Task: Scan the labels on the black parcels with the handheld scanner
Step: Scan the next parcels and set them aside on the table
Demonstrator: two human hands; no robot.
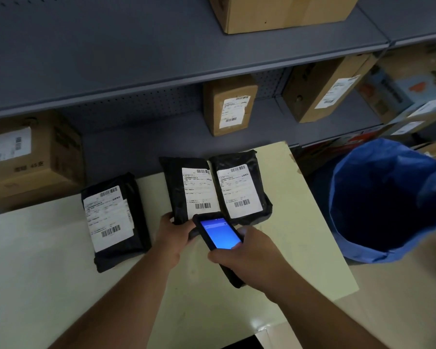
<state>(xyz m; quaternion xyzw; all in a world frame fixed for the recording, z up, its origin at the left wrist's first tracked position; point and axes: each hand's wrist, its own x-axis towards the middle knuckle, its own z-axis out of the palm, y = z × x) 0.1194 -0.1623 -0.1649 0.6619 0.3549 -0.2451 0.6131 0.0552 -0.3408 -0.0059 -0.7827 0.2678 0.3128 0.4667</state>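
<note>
Two bare forearms, no sleeves in sight, no watch, no bracelet, no gloves. Left hand point(173, 238) and right hand point(249, 258) both uncovered, without rings visible. Short fingernails, unpainted as far as can be told.

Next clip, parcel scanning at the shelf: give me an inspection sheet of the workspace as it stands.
Surface: pale table, bare in front.
Job's things: three black parcels, labels up: left parcel apart, middle parcel and right parcel side by side; handheld scanner, screen lit.
Clutter: nothing seen.
Grippers: left hand grips the middle parcel's near edge; right hand holds the scanner.
Cables: nothing seen.
Surroundings: grey shelves with cardboard boxes; blue-lined bin at right.
</note>
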